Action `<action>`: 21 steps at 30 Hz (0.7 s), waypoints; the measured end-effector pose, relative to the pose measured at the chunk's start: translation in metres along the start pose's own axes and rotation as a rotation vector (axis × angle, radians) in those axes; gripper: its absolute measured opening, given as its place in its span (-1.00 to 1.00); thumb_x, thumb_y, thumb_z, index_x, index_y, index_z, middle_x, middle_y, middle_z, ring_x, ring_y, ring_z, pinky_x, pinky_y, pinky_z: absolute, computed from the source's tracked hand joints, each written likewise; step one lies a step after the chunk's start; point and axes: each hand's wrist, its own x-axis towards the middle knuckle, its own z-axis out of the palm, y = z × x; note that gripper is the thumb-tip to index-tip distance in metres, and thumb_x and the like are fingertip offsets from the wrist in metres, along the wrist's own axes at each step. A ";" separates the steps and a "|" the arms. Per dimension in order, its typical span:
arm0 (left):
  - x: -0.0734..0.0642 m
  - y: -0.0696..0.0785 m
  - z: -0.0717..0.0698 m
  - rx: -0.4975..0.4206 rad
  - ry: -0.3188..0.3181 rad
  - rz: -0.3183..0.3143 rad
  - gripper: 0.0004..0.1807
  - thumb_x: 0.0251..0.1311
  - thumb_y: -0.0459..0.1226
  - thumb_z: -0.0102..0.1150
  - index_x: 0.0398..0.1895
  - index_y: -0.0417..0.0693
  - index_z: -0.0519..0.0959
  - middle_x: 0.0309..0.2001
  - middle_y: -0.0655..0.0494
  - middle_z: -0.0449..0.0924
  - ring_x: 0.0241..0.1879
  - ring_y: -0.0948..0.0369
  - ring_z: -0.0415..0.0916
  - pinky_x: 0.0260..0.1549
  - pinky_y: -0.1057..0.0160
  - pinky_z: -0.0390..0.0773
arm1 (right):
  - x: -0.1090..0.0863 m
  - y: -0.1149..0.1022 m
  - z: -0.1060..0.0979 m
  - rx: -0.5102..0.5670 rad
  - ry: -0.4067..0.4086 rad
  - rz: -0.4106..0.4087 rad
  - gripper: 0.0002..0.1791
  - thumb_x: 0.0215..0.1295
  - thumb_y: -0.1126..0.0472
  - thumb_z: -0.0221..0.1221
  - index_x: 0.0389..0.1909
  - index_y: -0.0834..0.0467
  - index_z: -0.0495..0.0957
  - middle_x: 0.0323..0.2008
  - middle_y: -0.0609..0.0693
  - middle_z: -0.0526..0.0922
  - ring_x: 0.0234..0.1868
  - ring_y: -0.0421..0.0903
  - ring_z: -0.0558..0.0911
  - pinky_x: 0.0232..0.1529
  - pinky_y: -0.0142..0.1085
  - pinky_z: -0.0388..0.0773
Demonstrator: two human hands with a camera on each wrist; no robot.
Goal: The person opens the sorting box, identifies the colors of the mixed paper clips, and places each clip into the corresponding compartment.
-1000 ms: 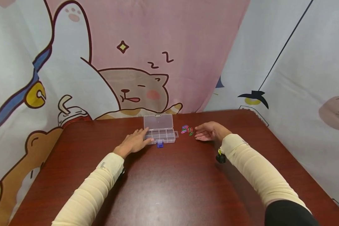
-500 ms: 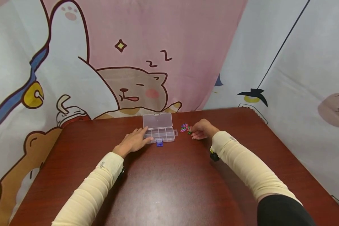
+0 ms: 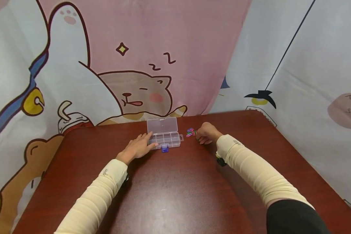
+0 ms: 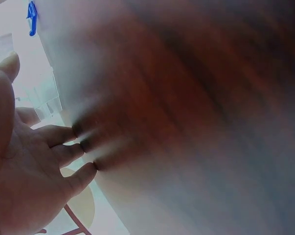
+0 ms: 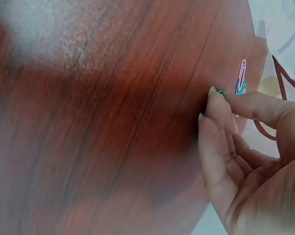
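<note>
A clear plastic compartment box [image 3: 167, 137] stands with its lid [image 3: 162, 125] raised at the far side of the table. My left hand [image 3: 136, 147] rests at its left end, fingers straight, thumb along the front edge. The blue latch [image 3: 165, 149] hangs at the front. Right of the box, my right hand [image 3: 208, 132] pinches a green paper clip [image 5: 220, 92] between thumb and index finger; most of the clip is hidden by the fingertips. Several coloured paper clips [image 3: 190, 132] lie just left of this hand, among them a pink paper clip [image 5: 241, 72] in the right wrist view.
The dark red wooden table [image 3: 169, 188] reaches from the person to a printed cloth [image 3: 204, 58] hanging behind its far edge. A clear hanging tab [image 3: 181, 137] juts from the box's right end, towards the clips.
My right hand has moved left to the clips, and its thumb and index finger have closed on the green paper clip. The left hand keeps its place on the box. The head view has shifted slightly.
</note>
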 end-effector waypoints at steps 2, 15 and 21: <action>0.000 0.000 0.000 0.002 0.002 0.004 -0.14 0.38 0.25 -0.21 0.56 -0.01 -0.06 0.50 -0.23 0.02 0.48 -0.20 -0.08 0.32 -0.33 0.00 | -0.001 -0.002 0.001 -0.080 0.032 -0.005 -0.88 0.06 0.32 0.22 -0.59 0.25 0.63 -0.65 0.04 0.65 -0.60 -0.09 0.69 -0.47 -0.16 0.66; -0.003 0.000 0.001 -0.015 0.002 -0.002 -0.15 0.38 0.24 -0.20 0.57 0.00 -0.06 0.50 -0.22 0.01 0.49 -0.19 -0.09 0.33 -0.33 -0.02 | 0.000 0.007 0.000 0.121 -0.169 0.009 -0.86 0.21 0.24 0.21 -0.34 0.25 0.64 -0.57 0.00 0.65 -0.53 -0.14 0.68 -0.36 -0.22 0.66; -0.002 0.000 0.000 -0.016 0.008 0.002 -0.15 0.38 0.24 -0.18 0.56 -0.01 -0.04 0.50 -0.23 0.02 0.49 -0.19 -0.08 0.34 -0.32 -0.02 | 0.001 0.002 -0.006 0.451 -0.371 0.064 -0.85 0.34 0.19 0.16 -0.19 0.19 0.58 -0.55 -0.08 0.64 -0.51 -0.22 0.64 -0.32 -0.32 0.63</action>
